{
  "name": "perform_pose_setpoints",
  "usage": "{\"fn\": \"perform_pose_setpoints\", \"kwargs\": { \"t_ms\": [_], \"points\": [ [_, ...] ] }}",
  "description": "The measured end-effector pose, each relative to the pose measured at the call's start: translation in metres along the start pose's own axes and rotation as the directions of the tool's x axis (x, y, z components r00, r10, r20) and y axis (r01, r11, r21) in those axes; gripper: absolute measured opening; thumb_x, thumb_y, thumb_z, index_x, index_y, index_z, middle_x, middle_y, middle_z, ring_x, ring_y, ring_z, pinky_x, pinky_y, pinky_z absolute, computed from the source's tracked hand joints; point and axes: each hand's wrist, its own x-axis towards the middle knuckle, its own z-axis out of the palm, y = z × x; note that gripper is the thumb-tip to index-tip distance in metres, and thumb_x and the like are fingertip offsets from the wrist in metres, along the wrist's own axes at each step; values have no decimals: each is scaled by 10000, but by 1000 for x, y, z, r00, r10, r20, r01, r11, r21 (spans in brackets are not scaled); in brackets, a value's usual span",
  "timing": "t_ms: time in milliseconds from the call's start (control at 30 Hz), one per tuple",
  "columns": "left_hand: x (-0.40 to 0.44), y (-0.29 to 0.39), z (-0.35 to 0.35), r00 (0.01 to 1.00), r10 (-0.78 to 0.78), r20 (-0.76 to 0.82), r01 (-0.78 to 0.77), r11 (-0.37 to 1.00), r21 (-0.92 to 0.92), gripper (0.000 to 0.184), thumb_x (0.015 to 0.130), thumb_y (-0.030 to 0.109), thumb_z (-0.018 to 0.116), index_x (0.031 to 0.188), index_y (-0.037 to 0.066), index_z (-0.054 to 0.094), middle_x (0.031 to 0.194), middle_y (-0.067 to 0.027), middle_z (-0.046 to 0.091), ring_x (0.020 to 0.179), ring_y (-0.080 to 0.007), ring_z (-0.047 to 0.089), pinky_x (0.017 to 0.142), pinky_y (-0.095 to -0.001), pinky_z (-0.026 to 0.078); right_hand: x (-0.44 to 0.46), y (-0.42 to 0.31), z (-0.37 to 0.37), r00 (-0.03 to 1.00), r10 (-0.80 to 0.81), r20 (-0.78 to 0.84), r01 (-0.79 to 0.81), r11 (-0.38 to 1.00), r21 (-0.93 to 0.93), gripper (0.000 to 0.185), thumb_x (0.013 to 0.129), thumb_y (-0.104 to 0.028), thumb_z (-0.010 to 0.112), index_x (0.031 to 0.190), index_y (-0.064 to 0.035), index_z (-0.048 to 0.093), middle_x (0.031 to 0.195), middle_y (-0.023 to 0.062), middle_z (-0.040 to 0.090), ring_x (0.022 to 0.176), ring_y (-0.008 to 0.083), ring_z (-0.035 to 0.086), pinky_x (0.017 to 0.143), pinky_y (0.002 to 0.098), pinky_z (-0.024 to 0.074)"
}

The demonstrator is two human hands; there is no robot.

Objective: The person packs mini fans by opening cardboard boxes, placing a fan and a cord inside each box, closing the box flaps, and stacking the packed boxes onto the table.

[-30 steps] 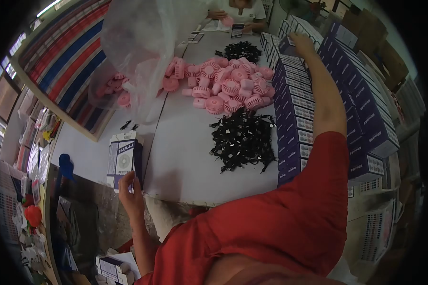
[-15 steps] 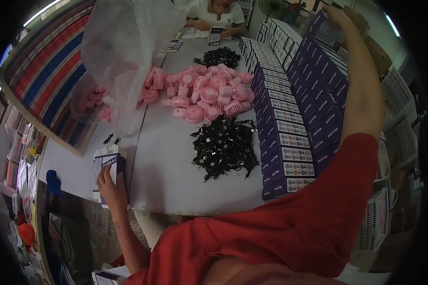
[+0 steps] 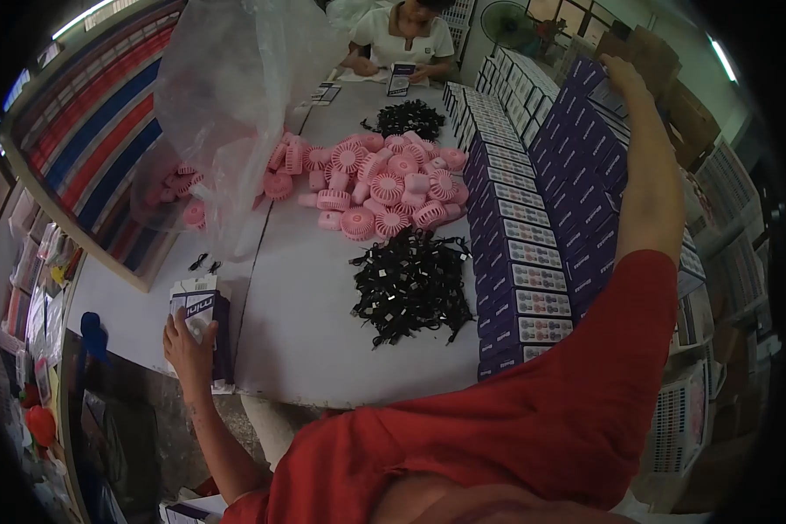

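At the table's near left corner lie flattened white and purple cartons (image 3: pixel 203 295), and my left hand (image 3: pixel 189 342) rests on them with its fingers spread. My right arm reaches far forward to the right, where my right hand (image 3: pixel 622 73) touches a purple box (image 3: pixel 588 77) at the top of the stacked boxes. Its fingers are bent over the box edge and partly hidden. Pink handheld fans (image 3: pixel 387 188) lie heaped mid-table. Nearer to me is a pile of black cables (image 3: pixel 410 284).
Long rows of purple boxes (image 3: pixel 533 253) line the right side. A clear plastic bag (image 3: pixel 227 96) hangs over the left, beside a striped rack (image 3: pixel 105 131). Across the table (image 3: pixel 297 349), a person (image 3: pixel 402 44) holds a small box, near a second cable pile (image 3: pixel 409 119).
My right hand has moved from the white-topped box row to the taller purple stack farther right. My left hand has shifted onto the cartons and spread its fingers. The view has turned right.
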Motion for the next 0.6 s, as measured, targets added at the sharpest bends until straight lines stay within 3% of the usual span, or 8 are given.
{"fn": "perform_pose_setpoints", "kwargs": {
  "t_ms": [67, 133, 167, 233, 267, 333, 433, 600],
  "points": [
    [1, -1, 5, 1000, -5, 31, 4, 1000, 6, 734, 794, 446, 709, 1368, 93, 418, 1397, -245, 413, 1296, -423, 375, 1041, -529, 315, -3, -5, -3, 999, 28, 18, -28, 1000, 7, 394, 880, -37, 503, 1246, -182, 512, 1248, 146, 562, 1150, 357, 547, 945, 455, 468],
    [1, 0, 8, 994, -45, 99, 45, 999, 3, 868, 741, 538, 723, 1406, 104, 375, 1413, -274, 387, 1315, -449, 346, 1047, -554, 297, -12, -21, -21, 993, 100, -69, -112, 973, -203, 572, 907, 7, 466, 1417, -247, 414, 1309, 113, 554, 1169, 294, 558, 967, 456, 478],
    [2, -1, 9, 994, -39, 100, 38, 999, 6, 868, 741, 538, 723, 1406, 104, 375, 1413, -274, 387, 1315, -449, 346, 1047, -554, 297, -7, -20, -26, 992, 106, -65, -117, 972, -202, 572, 907, 7, 466, 1417, -247, 414, 1309, 113, 554, 1169, 294, 558, 967, 456, 478],
    [3, -3, 10, 967, -72, 243, 67, 997, 29, 974, 684, 610, 732, 1433, 124, 341, 1443, -291, 337, 1338, -470, 305, 1044, -604, 269, 7, -18, -30, 949, -97, -299, 39, 980, -196, 399, 901, -129, 535, 1296, -170, 511, 1241, 128, 584, 1169, 304, 549, 940, 423, 470],
    [4, -1, 9, 968, -67, 241, 60, 998, 36, 974, 684, 610, 732, 1433, 124, 341, 1443, -291, 337, 1338, -470, 305, 1044, -604, 269, 2, -18, -29, 951, -90, -296, 34, 981, -190, 399, 901, -129, 535, 1296, -170, 511, 1241, 128, 584, 1169, 304, 549, 940, 423, 470],
    [5, 3, 7, 953, -132, 274, 102, 987, 120, 1002, 656, 635, 739, 1438, 154, 338, 1460, -297, 302, 1354, -471, 277, 1035, -635, 251, 11, -35, -32, 944, -154, -292, 135, 987, -85, 397, 900, -134, 540, 1295, -166, 514, 1238, 125, 586, 1163, 299, 552, 938, 418, 470],
    [12, -3, 7, 941, -178, 288, 161, 984, 80, 1000, 648, 642, 742, 1439, 180, 342, 1475, -296, 270, 1367, -469, 253, 1027, -650, 245, 37, -59, -28, 917, -259, -302, 296, 952, 82, 394, 900, -143, 547, 1292, -159, 520, 1233, 121, 589, 1154, 291, 556, 935, 412, 471],
    [29, -17, 4, 905, -235, 354, 231, 971, 54, 1046, 611, 669, 749, 1446, 191, 337, 1436, -288, 343, 1327, -465, 325, 1026, -621, 267, -23, -151, -54, 842, -405, -357, 523, 775, 355, 391, 898, -157, 559, 1288, -147, 528, 1224, 113, 594, 1139, 279, 562, 930, 400, 473]
  ]
}}
